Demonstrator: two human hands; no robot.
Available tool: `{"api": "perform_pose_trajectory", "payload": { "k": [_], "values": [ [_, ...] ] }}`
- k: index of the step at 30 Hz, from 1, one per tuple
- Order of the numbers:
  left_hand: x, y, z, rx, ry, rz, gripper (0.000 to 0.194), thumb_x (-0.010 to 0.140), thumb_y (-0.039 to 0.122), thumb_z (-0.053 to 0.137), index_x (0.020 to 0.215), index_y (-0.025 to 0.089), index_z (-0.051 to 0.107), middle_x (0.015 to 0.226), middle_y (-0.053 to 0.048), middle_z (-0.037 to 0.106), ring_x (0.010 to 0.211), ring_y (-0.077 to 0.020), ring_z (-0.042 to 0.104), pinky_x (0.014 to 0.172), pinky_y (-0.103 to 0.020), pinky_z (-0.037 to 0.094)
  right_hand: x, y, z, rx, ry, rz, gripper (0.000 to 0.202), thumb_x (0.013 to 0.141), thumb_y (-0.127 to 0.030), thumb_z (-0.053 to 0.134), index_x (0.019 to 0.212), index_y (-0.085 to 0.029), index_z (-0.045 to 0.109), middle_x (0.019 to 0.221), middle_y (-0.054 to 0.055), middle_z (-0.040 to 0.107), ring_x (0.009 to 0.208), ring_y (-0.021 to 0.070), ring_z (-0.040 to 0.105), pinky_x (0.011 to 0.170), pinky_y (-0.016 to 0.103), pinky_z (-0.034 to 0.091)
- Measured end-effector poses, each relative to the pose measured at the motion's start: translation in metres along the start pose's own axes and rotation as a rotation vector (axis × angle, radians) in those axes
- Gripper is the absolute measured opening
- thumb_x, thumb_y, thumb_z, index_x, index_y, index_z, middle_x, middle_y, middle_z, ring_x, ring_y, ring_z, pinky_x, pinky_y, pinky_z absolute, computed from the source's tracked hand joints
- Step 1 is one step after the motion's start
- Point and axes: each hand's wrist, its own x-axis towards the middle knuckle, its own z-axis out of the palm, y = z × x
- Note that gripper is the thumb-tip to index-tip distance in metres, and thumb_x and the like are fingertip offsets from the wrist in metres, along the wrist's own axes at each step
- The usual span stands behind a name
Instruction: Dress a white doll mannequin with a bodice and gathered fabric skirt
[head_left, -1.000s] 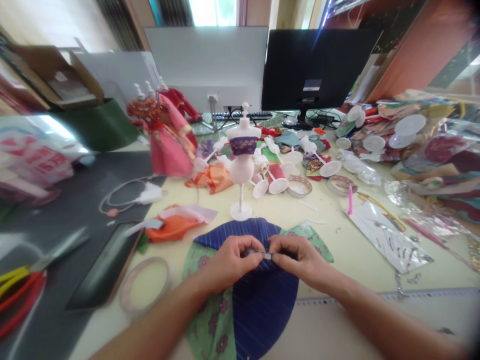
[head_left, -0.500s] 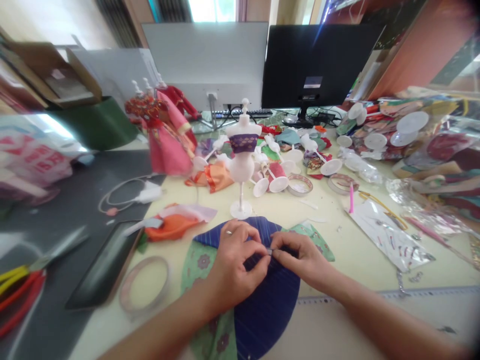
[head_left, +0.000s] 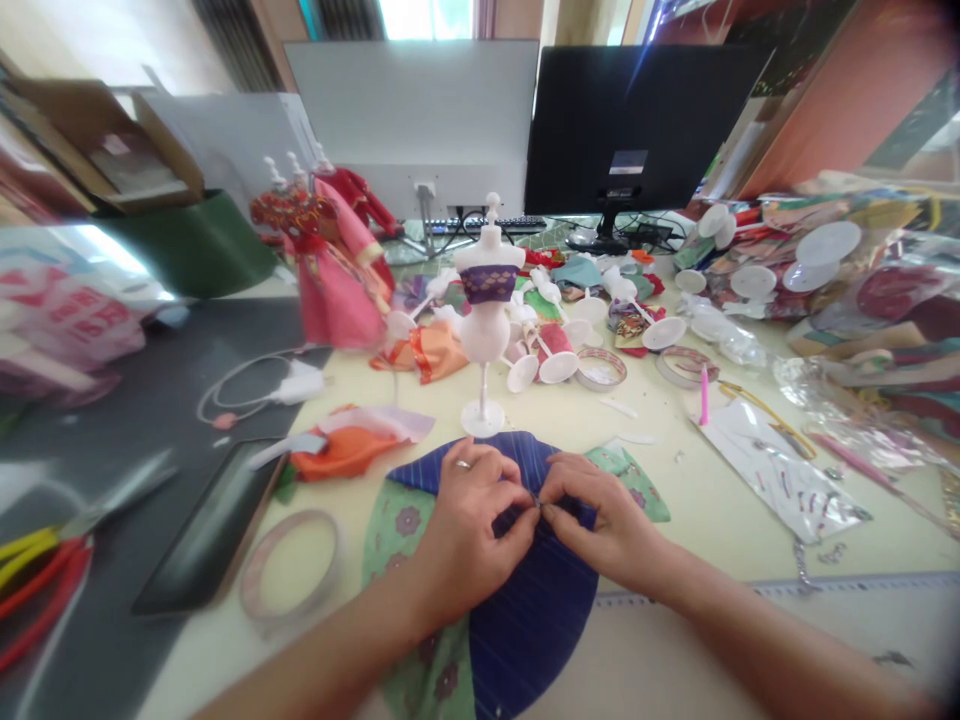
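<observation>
Over a round piece of dark blue striped cloth [head_left: 536, 630], my left hand [head_left: 472, 535] and my right hand [head_left: 607, 515] meet fingertip to fingertip. Each pinches with thumb and forefinger at a tiny greyish piece, too small to name. A ring is on a finger of my left hand. Green flowered cloth [head_left: 405, 525] lies beside and partly under the blue one, its other end showing at the right. Just beyond the cloth a small white dress form [head_left: 484, 335] stands upright, with a purple patterned band [head_left: 491, 283] round its chest.
A tape roll [head_left: 291, 565], a phone [head_left: 202, 530] and scissors [head_left: 71, 550] lie left. Orange cloth [head_left: 349, 455] is near the phone. Right are a pink pen [head_left: 704, 395], a plastic packet [head_left: 784, 470] and a ruler [head_left: 862, 585]. Dressed forms [head_left: 337, 290] and monitors [head_left: 637, 130] stand behind.
My fingertips have come slightly closer together, and less of the small greyish piece shows between them. The cloth and the dress form stay where they were.
</observation>
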Motion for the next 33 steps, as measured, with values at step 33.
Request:
{"api": "perform_pose_trajectory", "payload": {
  "k": [33],
  "values": [
    [-0.0005, -0.0022, 0.0012, -0.048, -0.045, -0.025, 0.009, 0.08, 0.013, 0.053, 0.074, 0.016, 0.059, 0.083, -0.003, 0.056, 0.085, -0.0153, 0.05, 0.092, -0.037, 0.035, -0.0002, 0.0029, -0.0005, 0.047, -0.034, 0.105, 0.012, 0.077, -0.014, 0.05, 0.067, -0.018, 0.053, 0.065, -0.001, 0.054, 0.068, 0.0139, 0.051, 0.067, 0.029, 0.04]
  ]
}}
